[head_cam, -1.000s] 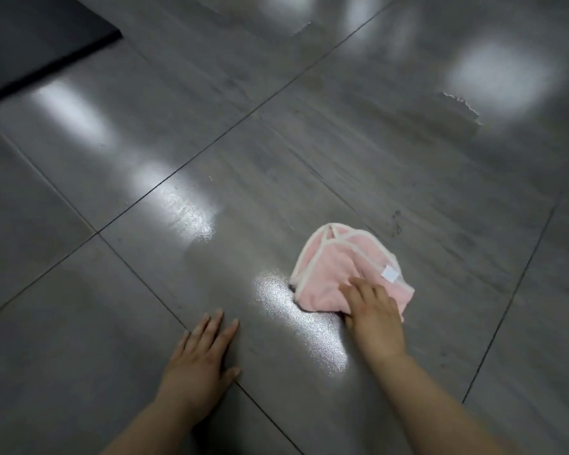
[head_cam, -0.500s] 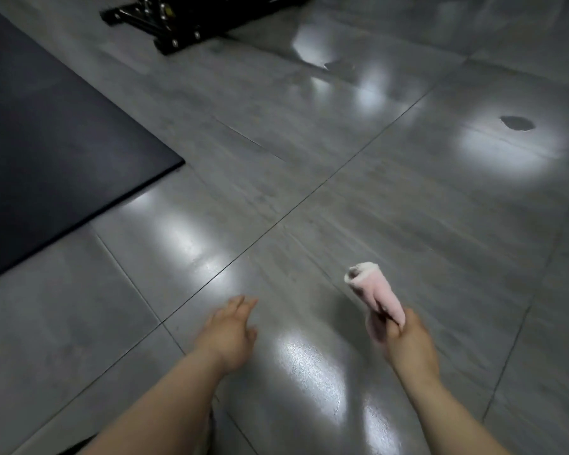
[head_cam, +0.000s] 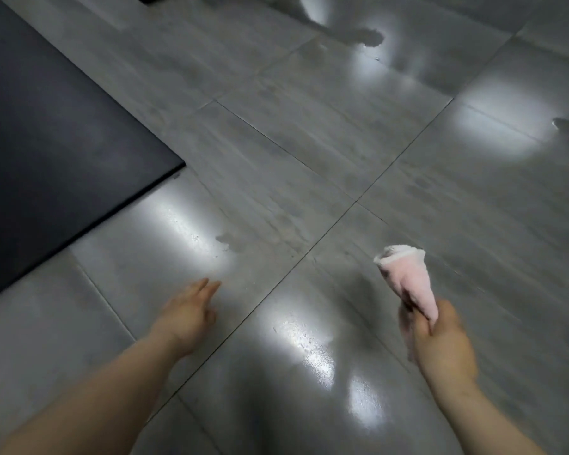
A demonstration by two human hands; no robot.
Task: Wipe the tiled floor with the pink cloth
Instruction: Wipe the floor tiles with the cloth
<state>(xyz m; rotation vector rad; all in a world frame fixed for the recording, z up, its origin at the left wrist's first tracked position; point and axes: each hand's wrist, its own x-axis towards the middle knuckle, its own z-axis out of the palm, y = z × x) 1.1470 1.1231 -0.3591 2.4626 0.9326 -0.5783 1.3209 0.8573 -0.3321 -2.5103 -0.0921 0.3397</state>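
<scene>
**Above the tiled floor: cloth lifted in right hand**

Above the grey tiled floor (head_cam: 309,142), right of centre: pink cloth (head_cam: 408,280), bunched, raised clear of the tiles. Right hand (head_cam: 440,343): grip closed around the cloth's lower end. Left hand (head_cam: 188,313): grip open, fingers extended, holding nothing. Dark mat (head_cam: 46,142): floor's left edge. Wet patches glint between the hands.

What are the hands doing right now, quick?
Left hand: open, holding nothing.
Right hand: closed around the pink cloth, lifted off the floor.
</scene>
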